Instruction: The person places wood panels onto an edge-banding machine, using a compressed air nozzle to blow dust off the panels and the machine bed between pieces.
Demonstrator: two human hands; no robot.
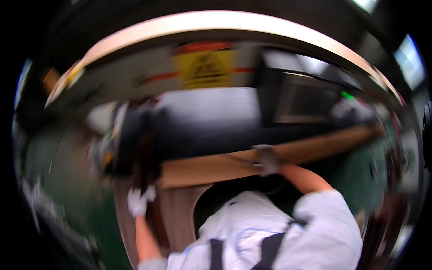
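Two white-gloved hands working at a blurred machine. The work is appearing to be under way: the dark brown strip (156, 222) is lying at the lower left of the frame, running up toward the dark end of the machine (207, 108), and both hands are stationed at the front. Which steps are done is not showing; no piece is standing out as finished, and how much is remaining cannot be told.

The left hand (140, 201), lower left, is holding its fingers apart just beside the strip; whether it is touching cannot be told. The right hand (268, 159), right of centre, is resting at the edge of the light brown counter (202, 173), near a thin dark line; blur is hiding whether its grip is together or apart.

Counted: two hands, apparently one strip, one counter, and one grey-brown panel (177, 211) with a curved edge, lower left. One yellow sign (204, 67) is hanging at upper centre; one dark-framed box (303, 99) and one green light (347, 95) are standing at upper right. Small items at the machine's left end are blurring beyond counting.
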